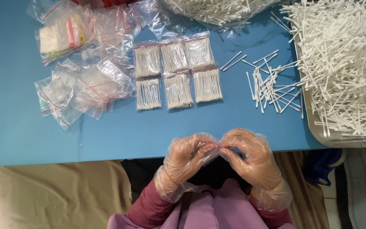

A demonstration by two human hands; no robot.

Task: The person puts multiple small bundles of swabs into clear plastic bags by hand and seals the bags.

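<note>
My left hand (187, 157) and my right hand (250, 154), both in thin clear plastic gloves, meet at the near edge of the blue table (18, 127). Their fingertips pinch a small clear zip bag (214, 149) between them; whether anything is inside it is hidden. Beyond the hands lie several filled zip bags of white cotton swabs (177, 72), laid flat in two rows. To their right a loose scatter of cotton swabs (270, 82) rests on the table.
A metal tray (318, 131) heaped with swabs fills the right side. A pile of empty clear zip bags (85, 85) lies at the left, with a bag of pale pads (60, 36) behind. Another large bag of swabs (217, 10) sits at the far edge.
</note>
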